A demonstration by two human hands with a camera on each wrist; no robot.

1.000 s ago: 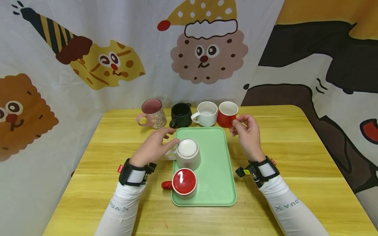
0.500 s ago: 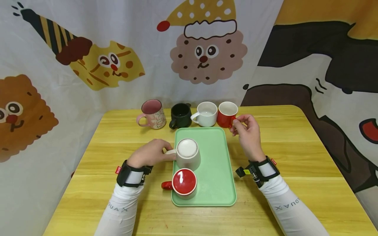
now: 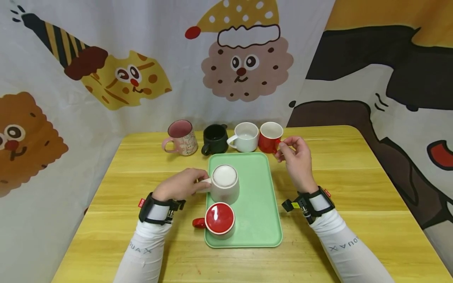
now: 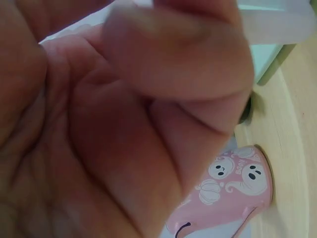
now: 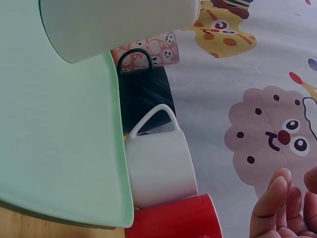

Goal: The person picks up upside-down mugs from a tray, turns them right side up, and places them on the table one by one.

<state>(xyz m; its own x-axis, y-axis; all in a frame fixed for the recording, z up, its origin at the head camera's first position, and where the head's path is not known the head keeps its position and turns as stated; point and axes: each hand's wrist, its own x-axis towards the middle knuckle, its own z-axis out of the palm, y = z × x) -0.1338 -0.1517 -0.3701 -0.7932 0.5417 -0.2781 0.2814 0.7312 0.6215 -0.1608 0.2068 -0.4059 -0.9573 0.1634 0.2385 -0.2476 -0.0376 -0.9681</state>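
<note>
My left hand pinches the handle of an upturned white mug, which sits on a mint-green tray. Its curled fingers fill much of the left wrist view. In front of that mug, a red-based mug also stands upside down, its handle pointing left. My right hand is beside the handle of an upright red mug behind the tray. In the right wrist view, its bent fingers are above the red mug, with a gap between the tips and nothing held.
Behind the tray, a pink mug, a black mug and a white cup stand upright in a row with the red mug. They stand on a wooden table, against a cartoon-printed cloth.
My left hand has come down from above the upturned white mug's handle and taken hold of it. My right hand has stayed by the red mug. The head view has shifted slightly.
</note>
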